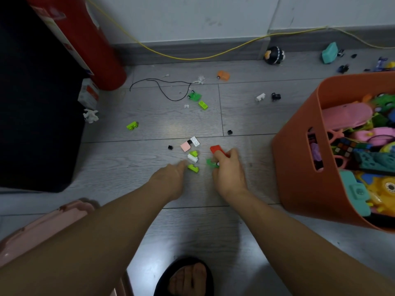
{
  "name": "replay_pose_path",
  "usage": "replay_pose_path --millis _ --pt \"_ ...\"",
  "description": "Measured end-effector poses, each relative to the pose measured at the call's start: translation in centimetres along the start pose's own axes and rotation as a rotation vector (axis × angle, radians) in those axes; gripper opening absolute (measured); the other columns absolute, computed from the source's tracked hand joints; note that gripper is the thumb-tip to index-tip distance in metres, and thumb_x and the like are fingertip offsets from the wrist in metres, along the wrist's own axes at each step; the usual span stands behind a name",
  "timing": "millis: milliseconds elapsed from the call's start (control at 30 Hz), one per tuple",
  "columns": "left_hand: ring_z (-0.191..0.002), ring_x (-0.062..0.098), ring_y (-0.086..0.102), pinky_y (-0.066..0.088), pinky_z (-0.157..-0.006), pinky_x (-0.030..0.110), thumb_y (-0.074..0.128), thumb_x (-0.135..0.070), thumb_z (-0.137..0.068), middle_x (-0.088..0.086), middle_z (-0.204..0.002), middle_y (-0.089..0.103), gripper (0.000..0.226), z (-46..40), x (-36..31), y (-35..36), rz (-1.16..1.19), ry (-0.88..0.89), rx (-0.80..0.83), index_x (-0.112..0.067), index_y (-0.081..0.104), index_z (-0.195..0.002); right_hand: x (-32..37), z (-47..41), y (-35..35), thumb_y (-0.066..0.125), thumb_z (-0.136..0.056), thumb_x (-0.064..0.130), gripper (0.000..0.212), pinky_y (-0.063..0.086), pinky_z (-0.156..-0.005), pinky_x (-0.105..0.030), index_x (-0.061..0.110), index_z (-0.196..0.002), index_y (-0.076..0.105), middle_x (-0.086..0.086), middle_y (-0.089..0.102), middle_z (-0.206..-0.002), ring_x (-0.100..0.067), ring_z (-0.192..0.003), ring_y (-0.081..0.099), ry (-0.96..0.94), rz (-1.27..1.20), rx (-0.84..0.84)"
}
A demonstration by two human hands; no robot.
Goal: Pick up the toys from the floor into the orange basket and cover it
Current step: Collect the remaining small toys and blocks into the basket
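Observation:
Small toy bricks lie scattered on the grey floor. My right hand (pixel 228 169) is closed around a red brick (pixel 217 150), with a green wheeled piece (pixel 210 163) at its fingers. My left hand (pixel 171 176) reaches toward a lime brick (pixel 193 168) and a white brick (pixel 193 158), fingertips almost touching them. A pink piece (pixel 185 146) and a white plate (pixel 195 141) lie just beyond. The orange basket (pixel 299 146) stands at the right, filled with many toys.
Farther out lie lime bricks (pixel 203 104), a green car (pixel 194 95), an orange car (pixel 223 75), a black round toy (pixel 274 55) and a teal toy (pixel 329 52). A red cylinder (pixel 85 39) stands far left. A pink lid (pixel 42 227) lies near left. My slippered foot (pixel 188 276) is below.

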State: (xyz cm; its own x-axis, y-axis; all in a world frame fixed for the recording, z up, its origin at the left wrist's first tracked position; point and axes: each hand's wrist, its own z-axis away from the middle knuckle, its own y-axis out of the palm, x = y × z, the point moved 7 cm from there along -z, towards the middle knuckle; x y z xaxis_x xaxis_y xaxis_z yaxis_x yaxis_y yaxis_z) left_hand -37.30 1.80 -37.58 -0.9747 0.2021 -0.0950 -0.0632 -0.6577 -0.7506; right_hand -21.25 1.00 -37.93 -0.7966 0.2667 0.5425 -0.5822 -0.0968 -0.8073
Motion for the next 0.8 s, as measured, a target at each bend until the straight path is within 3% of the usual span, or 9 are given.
replay_pose_path --millis 100,233,367,500,600,667,733,800 --pt "-0.099 0.030 0.063 0.046 -0.065 0.030 0.053 -0.012 -0.093 0.018 -0.130 0.049 0.069 0.4 -0.1 0.2 0.023 -0.004 0.036 -0.018 0.016 -0.151 0.1 0.2 -0.6 0.054 -0.082 0.000 0.033 0.050 -0.086 -0.034 0.016 -0.111 0.060 -0.009 0.042 -0.114 -0.031 -0.091 0.055 -0.016 -0.039 -0.005" --pt "-0.059 0.022 0.058 0.051 -0.043 0.029 0.055 -0.010 -0.090 0.021 -0.116 0.052 0.057 -0.1 0.5 -1.4 0.165 -0.048 0.029 -0.016 0.029 -0.141 1.0 -0.2 -2.9 0.054 -0.081 -0.001 0.030 0.049 -0.081 -0.032 0.017 -0.105 0.058 -0.006 0.042 -0.110 -0.029 -0.087 0.055 -0.027 -0.070 -0.046" --pt "-0.055 0.026 0.066 0.049 -0.037 0.027 0.061 -0.016 -0.087 0.018 -0.096 0.061 0.025 -0.9 -0.5 -8.4 0.415 -0.049 -0.188 -0.014 0.044 -0.106 3.4 -1.7 -8.0 0.057 -0.080 0.002 0.025 0.048 -0.077 -0.032 0.019 -0.098 0.056 -0.003 0.041 -0.105 -0.026 -0.084 0.052 -0.086 -0.108 -0.137" --pt "-0.048 0.020 0.061 0.046 -0.040 0.024 0.064 -0.013 -0.084 0.013 -0.076 0.065 0.029 -0.6 -5.8 -16.8 0.646 0.084 -0.408 -0.012 0.043 -0.104 5.8 -3.1 -16.3 0.055 -0.083 0.005 0.018 0.049 -0.078 -0.039 0.018 -0.096 0.056 -0.005 0.040 -0.100 -0.027 -0.078 0.050 -0.129 -0.134 -0.270" --pt "-0.044 0.020 0.050 0.047 -0.040 0.024 0.064 -0.003 -0.082 0.016 -0.076 0.061 0.034 0.6 -10.7 -22.0 1.037 0.191 -0.457 -0.012 0.036 -0.100 6.2 -3.4 -23.8 0.058 -0.081 0.005 0.021 0.052 -0.078 -0.044 0.016 -0.099 0.060 -0.007 0.038 -0.101 -0.030 -0.079 0.055 -0.180 -0.149 -0.399" --pt "-0.046 0.018 0.043 0.046 -0.038 0.021 0.061 0.003 -0.083 0.021 -0.077 0.054 0.037 2.2 -14.7 -24.8 1.248 0.253 -0.429 -0.014 0.032 -0.099 4.6 -3.0 -29.6 0.059 -0.080 0.004 0.024 0.052 -0.079 -0.037 0.014 -0.101 0.063 -0.007 0.039 -0.101 -0.029 -0.082 0.055 -0.167 -0.102 -0.484" --pt "-0.044 0.017 0.042 0.041 -0.035 0.016 0.060 0.001 -0.085 0.017 -0.071 0.051 0.034 4.0 -18.9 -26.7 1.263 0.332 -0.389 -0.014 0.034 -0.100 2.2 -2.2 -34.8 0.058 -0.079 0.003 0.026 0.047 -0.064 -0.017 0.014 -0.101 0.064 -0.009 0.042 -0.102 -0.027 -0.077 0.057 -0.117 -0.049 -0.543" --pt "-0.044 0.016 0.044 0.042 -0.038 0.018 0.064 -0.001 -0.085 0.013 -0.066 0.053 0.033 6.1 -23.9 -27.4 1.233 0.441 -0.314 -0.013 0.037 -0.099 -0.8 -0.5 -39.4 0.056 -0.078 0.002 0.025 0.040 -0.054 -0.012 0.013 -0.099 0.064 -0.012 0.049 -0.101 -0.026 -0.071 0.058 -0.068 -0.016 -0.586"
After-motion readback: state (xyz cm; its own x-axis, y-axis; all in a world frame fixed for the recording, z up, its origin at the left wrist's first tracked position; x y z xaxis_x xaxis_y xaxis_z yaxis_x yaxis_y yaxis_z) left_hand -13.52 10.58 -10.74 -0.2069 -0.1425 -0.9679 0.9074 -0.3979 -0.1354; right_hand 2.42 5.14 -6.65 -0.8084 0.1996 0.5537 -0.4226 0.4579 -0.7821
